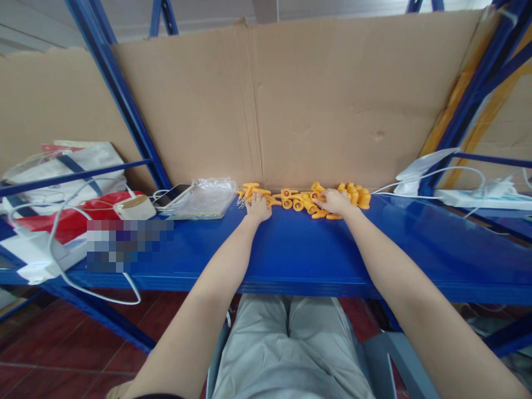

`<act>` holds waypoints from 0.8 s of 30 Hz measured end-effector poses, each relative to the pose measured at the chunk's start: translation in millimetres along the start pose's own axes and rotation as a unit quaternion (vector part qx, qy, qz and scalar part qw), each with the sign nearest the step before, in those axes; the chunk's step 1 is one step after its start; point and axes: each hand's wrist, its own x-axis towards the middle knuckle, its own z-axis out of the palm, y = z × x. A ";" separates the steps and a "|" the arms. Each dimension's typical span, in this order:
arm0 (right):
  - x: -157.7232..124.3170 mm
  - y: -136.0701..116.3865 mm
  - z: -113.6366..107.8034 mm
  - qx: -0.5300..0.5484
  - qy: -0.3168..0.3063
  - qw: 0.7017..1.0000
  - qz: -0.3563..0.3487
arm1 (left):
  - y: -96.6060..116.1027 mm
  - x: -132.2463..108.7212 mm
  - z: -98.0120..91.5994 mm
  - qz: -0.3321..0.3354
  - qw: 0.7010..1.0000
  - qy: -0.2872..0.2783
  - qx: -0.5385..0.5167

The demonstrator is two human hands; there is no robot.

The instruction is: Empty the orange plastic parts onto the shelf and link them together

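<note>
Small yellow-orange plastic pieces (298, 205), some with a round cup-like end and a narrow stem, lie in a loose row along the back of the blue shelf (286, 255). At the row's left end my left hand (258, 208) rests palm down on several of them, fingers apart. Small silvery metal bits (241, 203) lie just left of its fingers. My right hand (336, 202) is bent over the right part of the row, its fingers closed around a yellow-orange piece (319, 197). To its right, more pieces (361, 197) are packed close together.
A cardboard panel (332, 105) stands behind the shelf between blue posts (128, 105). On the left are clear plastic bags (203, 202), a white adapter (135, 207), a red bag (75, 217) and white cables. A white power strip (486, 198) lies at right.
</note>
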 end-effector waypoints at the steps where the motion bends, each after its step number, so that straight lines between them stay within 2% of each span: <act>1: 0.2 0.2 0.3 -0.001 0.001 1.000 -0.003 | -0.1 0.5 0.2 0.003 1.000 0.003 -0.001; 6: -1.0 -0.6 -1.0 0.003 -0.003 1.000 0.000 | 0.9 1.5 -0.3 0.026 0.999 0.031 -0.003; 11: -3.0 -2.0 -3.8 0.004 -0.013 1.000 0.004 | 4.5 -0.2 -1.9 0.087 0.994 0.054 -0.025; 17: -0.5 -0.6 -0.6 0.005 -0.010 1.000 0.001 | 9.8 -2.5 -1.4 0.142 0.988 0.038 -0.038; 24: -1.6 -1.0 -0.4 -0.006 -0.003 1.000 0.003 | 17.2 -2.7 -1.7 0.153 0.988 0.022 -0.031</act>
